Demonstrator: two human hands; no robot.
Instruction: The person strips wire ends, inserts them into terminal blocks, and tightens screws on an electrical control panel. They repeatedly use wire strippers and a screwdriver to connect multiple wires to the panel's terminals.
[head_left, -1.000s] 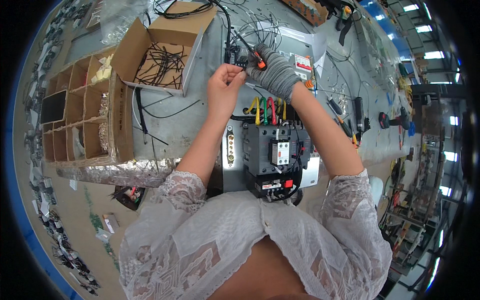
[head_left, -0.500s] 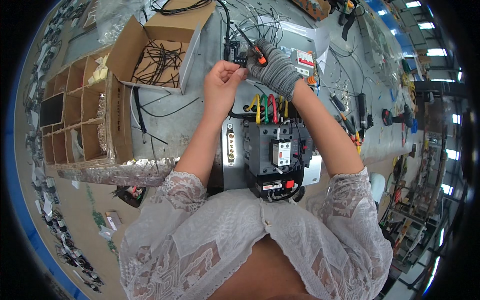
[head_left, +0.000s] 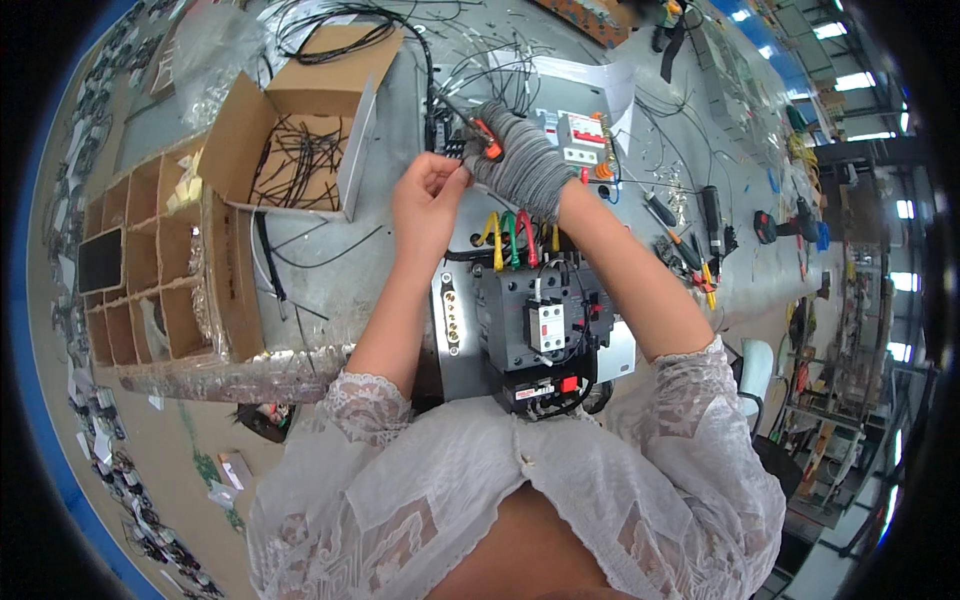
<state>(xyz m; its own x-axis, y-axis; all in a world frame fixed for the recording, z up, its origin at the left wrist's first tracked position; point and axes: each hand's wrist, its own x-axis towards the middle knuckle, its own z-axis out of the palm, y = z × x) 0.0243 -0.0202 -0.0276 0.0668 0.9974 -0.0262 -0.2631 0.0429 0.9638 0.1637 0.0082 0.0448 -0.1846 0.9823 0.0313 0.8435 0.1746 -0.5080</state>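
My right hand (head_left: 525, 165), in a grey knitted glove, grips a screwdriver (head_left: 488, 140) with an orange and black handle. Its shaft slants up and left past a small black terminal component (head_left: 444, 132) on the metal mounting plate. My bare left hand (head_left: 430, 198) is pinched closed just below that component, close to the gloved fingers. What lies between its fingertips is too small to make out. Nearer me stands a large dark grey contactor (head_left: 503, 310) with a white-fronted block on it. Yellow, green and red sleeved cables (head_left: 512, 240) rise from its far side.
A cardboard box (head_left: 345, 190) of short black wires sits to the left, beside a compartmented cardboard organiser (head_left: 225, 290). A breaker with red levers (head_left: 582, 135) is right of my glove. Screwdrivers (head_left: 711, 215) and a power drill (head_left: 795, 226) lie farther right.
The view has shifted slightly, so the bench things sit lower and farther left. Both hands stay at the black component, the screwdriver still in my right hand.
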